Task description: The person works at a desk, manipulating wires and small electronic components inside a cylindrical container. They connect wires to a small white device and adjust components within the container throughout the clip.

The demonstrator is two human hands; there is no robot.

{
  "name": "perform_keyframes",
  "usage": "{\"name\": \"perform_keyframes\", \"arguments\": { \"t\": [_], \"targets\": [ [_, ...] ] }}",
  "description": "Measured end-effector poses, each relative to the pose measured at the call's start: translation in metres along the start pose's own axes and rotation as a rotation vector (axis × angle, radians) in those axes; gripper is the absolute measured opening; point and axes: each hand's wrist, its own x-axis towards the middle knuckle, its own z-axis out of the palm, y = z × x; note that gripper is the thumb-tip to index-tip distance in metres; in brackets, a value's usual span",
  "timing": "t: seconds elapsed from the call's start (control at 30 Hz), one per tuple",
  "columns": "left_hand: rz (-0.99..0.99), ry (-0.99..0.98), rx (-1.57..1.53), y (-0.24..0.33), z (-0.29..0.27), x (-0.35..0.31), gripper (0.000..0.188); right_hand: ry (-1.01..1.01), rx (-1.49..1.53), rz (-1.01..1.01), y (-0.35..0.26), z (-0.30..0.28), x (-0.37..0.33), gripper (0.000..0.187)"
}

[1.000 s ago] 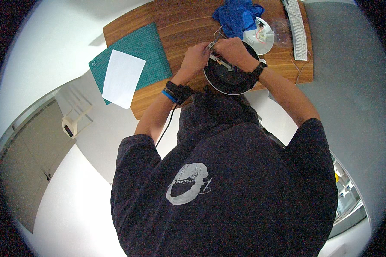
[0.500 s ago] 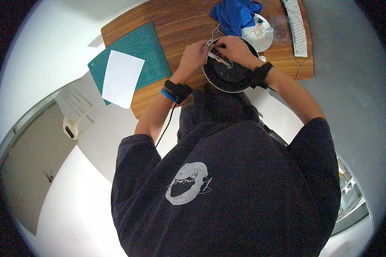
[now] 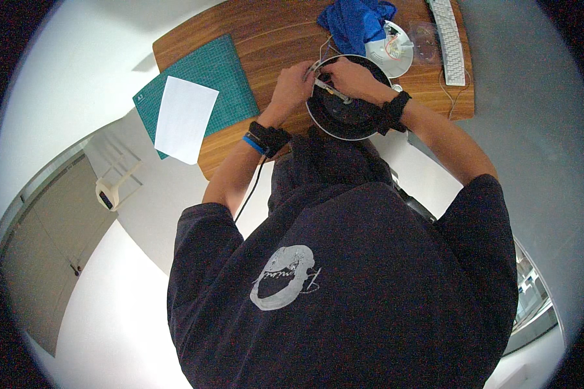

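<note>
A round black housing with a thin white rim [image 3: 324,126] sits near the front edge of the table. A pale metal strip [image 3: 334,91] runs across its inside. My left hand [image 3: 295,82] is closed at the far left of the rim, its fingers on the edge beside a small pale piece [image 3: 315,65]. Over the housing's far side, my right hand [image 3: 352,78] is bent into a pinch, its fingertips just inside the rim near the left hand. What those fingertips hold is too small to make out. A thin wire rises beside the rim.
Past the housing lies a white dome-shaped shell [image 3: 399,55] with coloured wires, next to a crumpled blue cloth [image 3: 355,26]. A clear plastic piece [image 3: 424,43] and a white keyboard [image 3: 448,42] are at right. On the left, white paper [image 3: 185,120] covers part of a green cutting mat [image 3: 230,71].
My right hand has shifted slightly left, and its wrist has risen a little. My left hand stays at the rim; the housing is nearly unmoved.
</note>
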Motion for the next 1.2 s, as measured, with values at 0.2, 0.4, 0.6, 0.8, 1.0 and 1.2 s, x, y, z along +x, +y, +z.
{"name": "perform_keyframes", "arguments": {
  "t": [0.2, 0.4, 0.6, 0.8, 1.0, 1.2],
  "targets": [
    [-0.033, 0.011, -0.031, -0.003, 0.003, -0.001, 0.028, -0.115, -0.071, 0.127, -0.010, -0.001, 0.004, 0.038],
    [-0.051, 0.010, -0.043, 0.000, 0.003, -0.002, 0.028, -0.062, 0.022, 0.115, -0.007, 0.006, 0.000, 0.039],
    [-0.033, 0.015, -0.025, -0.002, 0.006, -0.001, 0.029, -0.099, -0.003, 0.200, -0.024, -0.002, 0.000, 0.036],
    [-0.101, -0.049, -0.010, 0.001, 0.003, -0.002, 0.029, -0.148, -0.032, 0.160, -0.027, -0.010, -0.001, 0.034],
    [-0.040, -0.023, 0.032, 0.001, 0.003, -0.003, 0.030, -0.027, -0.088, -0.075, -0.024, -0.041, -0.024, 0.024],
    [-0.196, -0.064, -0.059, 0.022, -0.003, -0.009, 0.032, 0.163, -0.285, -0.226, 0.030, -0.098, -0.059, 0.024]
  ]
}}
